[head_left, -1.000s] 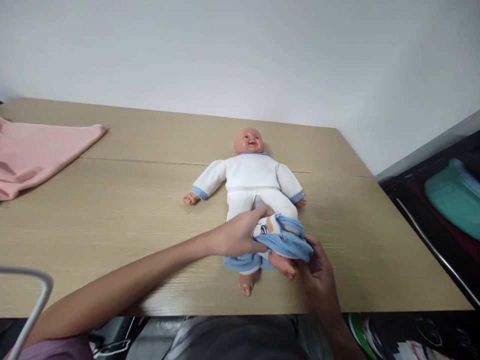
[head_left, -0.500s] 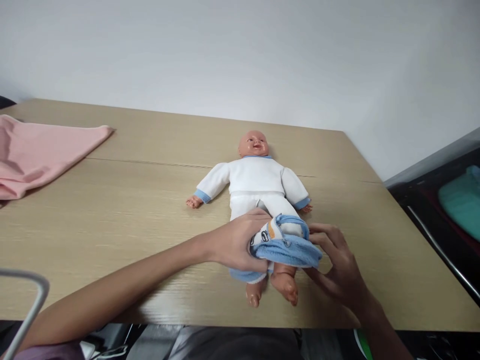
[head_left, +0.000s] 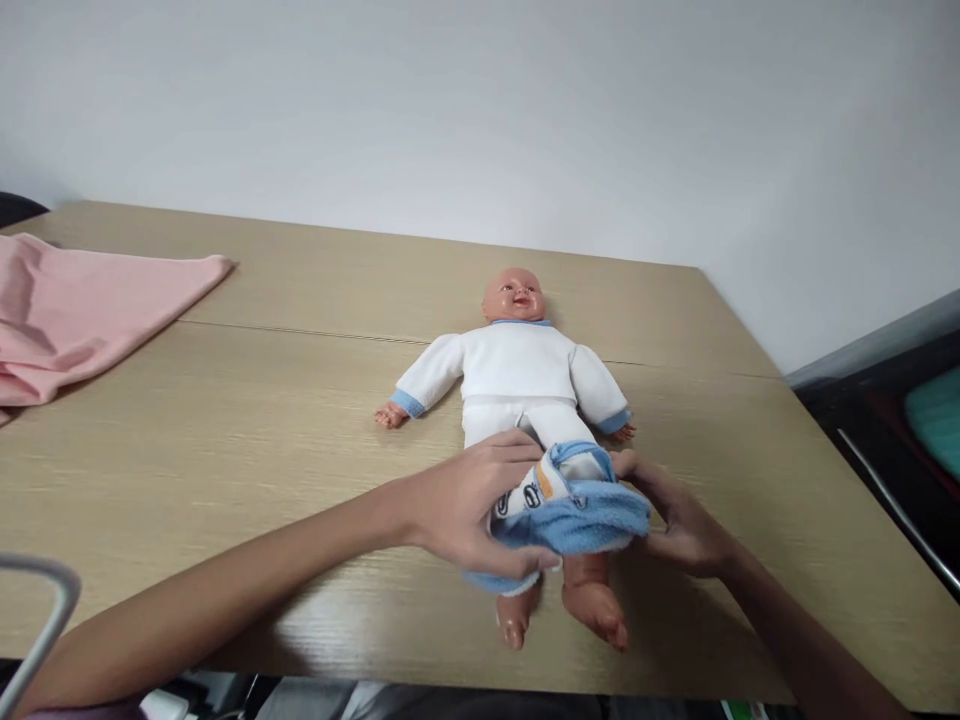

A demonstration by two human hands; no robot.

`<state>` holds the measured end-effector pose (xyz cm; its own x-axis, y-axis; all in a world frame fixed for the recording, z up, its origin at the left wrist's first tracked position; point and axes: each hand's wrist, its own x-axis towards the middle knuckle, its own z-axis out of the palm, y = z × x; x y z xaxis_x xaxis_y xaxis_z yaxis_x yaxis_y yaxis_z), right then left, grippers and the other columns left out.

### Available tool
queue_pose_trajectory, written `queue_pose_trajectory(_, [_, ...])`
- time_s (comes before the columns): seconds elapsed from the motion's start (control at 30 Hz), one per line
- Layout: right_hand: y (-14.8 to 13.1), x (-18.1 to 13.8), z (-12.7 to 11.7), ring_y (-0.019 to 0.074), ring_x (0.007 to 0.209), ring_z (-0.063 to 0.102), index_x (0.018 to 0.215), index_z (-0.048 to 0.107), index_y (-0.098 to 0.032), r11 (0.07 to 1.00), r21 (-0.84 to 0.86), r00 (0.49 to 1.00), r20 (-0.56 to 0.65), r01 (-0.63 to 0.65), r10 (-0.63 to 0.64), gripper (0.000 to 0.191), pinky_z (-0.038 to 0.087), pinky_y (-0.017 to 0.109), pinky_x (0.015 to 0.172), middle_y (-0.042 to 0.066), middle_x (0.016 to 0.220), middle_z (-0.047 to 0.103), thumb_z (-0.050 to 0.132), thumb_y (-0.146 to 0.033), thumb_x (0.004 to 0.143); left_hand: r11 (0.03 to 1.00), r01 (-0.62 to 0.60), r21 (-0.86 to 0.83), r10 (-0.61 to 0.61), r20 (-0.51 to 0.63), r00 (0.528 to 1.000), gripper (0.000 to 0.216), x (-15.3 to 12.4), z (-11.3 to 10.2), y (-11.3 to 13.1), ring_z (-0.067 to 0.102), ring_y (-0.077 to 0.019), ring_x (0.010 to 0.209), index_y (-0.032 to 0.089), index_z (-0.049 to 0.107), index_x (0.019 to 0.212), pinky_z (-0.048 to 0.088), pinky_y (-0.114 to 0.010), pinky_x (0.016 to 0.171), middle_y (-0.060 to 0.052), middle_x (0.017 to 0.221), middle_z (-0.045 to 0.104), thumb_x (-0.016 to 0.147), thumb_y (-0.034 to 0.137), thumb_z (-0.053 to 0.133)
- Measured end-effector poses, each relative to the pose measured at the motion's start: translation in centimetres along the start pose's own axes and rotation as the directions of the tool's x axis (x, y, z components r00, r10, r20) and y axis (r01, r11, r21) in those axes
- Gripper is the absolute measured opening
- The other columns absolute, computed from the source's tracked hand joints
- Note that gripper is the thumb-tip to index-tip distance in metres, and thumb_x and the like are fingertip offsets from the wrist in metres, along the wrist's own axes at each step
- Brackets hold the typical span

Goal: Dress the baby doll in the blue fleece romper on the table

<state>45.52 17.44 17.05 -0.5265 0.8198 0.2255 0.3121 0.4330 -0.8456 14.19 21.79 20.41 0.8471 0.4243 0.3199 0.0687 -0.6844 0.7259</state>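
A baby doll [head_left: 517,375] in a white top and white trousers lies on its back on the wooden table [head_left: 247,440], head towards the wall, bare feet towards me. A bunched blue garment [head_left: 574,515] with a white printed panel sits around its lower legs. My left hand [head_left: 461,505] grips the garment's left side, fingers curled round the cloth. My right hand [head_left: 675,520] holds the garment's right edge beside the doll's leg, fingers closed on the fabric.
A pink cloth [head_left: 82,310] lies at the table's far left. A grey metal bar [head_left: 37,620] pokes in at the bottom left. Right of the table is a dark surface with a metal rod [head_left: 892,505] and a teal item [head_left: 937,415].
Both hands have drawn the blue garment higher up the doll's legs, baring more of the feet. My right hand moved from below the feet to the garment's right side.
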Motion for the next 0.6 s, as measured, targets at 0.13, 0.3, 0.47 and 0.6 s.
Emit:
queue_pose_trajectory(0.13, [1.0, -0.4, 0.4, 0.0304, 0.094, 0.073, 0.123, 0.074, -0.033, 0.999, 0.006, 0.999, 0.026, 0.042, -0.043, 0.048, 0.059, 0.039, 0.084, 0.004, 0.107, 0.078, 0.095, -0.045, 0.081, 0.985, 0.024, 0.174, -0.018, -0.034, 0.999, 0.058, -1.9, -0.2, -0.9, 0.067, -0.0355, 0.118, 0.019, 0.067, 0.124, 0.045, -0.052, 0.115, -0.015, 0.125, 0.075, 0.090, 0.063, 0.082])
queue_pose_trajectory(0.3, [1.4, -0.7, 0.7, 0.0337, 0.100, 0.071, 0.113, 0.081, -0.030, 0.986, 0.163, 0.999, -0.036, -0.025, 0.031, 0.037, 0.057, 0.047, 0.097, 0.009, 0.108, 0.074, 0.086, -0.060, 0.091, 0.974, 0.038, 0.224, -0.001, -0.166, 0.986, 0.039, -4.0, -1.1, -2.7, 0.060, -0.0373, 0.135, 0.022, 0.063, 0.117, 0.036, -0.057, 0.127, -0.016, 0.143, 0.071, 0.093, 0.048, 0.080])
queue_pose_trajectory(0.47, [1.5, 1.1, 1.4, 0.0234, 0.092, 0.063, 0.097, 0.073, -0.028, 0.931, 0.351, 0.975, -0.155, -0.096, 0.159, 0.023, 0.056, 0.035, 0.084, 0.004, 0.101, 0.062, 0.071, -0.049, 0.106, 0.997, 0.075, -0.033, -0.078, -0.112, 0.991, 0.017, -3.9, -1.6, -3.2, 0.066, -0.0303, 0.125, 0.023, 0.063, 0.100, 0.043, -0.051, 0.122, -0.009, 0.128, 0.076, 0.098, 0.035, 0.076])
queue_pose_trajectory(0.6, [2.2, 3.3, 2.7, 0.0194, 0.078, 0.055, 0.103, 0.068, -0.028, 0.937, 0.299, 0.925, -0.271, -0.182, 0.267, 0.024, 0.049, 0.030, 0.071, -0.001, 0.087, 0.058, 0.069, -0.051, 0.109, 0.893, 0.311, -0.327, -0.420, -0.354, 0.836, 0.022, -3.7, -0.8, -3.8, 0.060, -0.0176, 0.083, 0.022, 0.060, 0.100, 0.048, -0.031, 0.075, 0.000, 0.091, 0.063, 0.104, 0.040, 0.072])
